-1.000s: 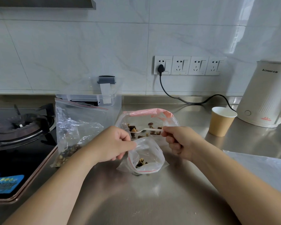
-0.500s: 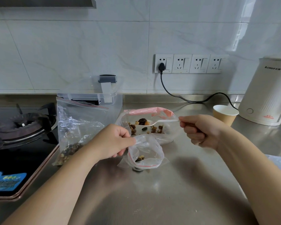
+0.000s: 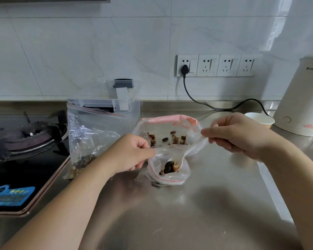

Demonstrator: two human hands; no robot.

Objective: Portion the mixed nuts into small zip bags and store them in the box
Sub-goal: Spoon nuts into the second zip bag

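Nuts [image 3: 169, 166] now ride the spoon [image 3: 184, 156] into the small bag [image 3: 168, 170], moved from twelve o'clock; left fingers [image 3: 145, 154] pinch its rim, right fingers [image 3: 213, 136] pinch the handle.

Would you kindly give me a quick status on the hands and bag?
Left hand pinching small bag open. Right hand holding spoon, tipping nuts in. Nothing in the way.

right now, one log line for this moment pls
phase: spooning nuts | left hand: holds small zip bag open | right hand: white spoon tipped into bag | box: behind, open
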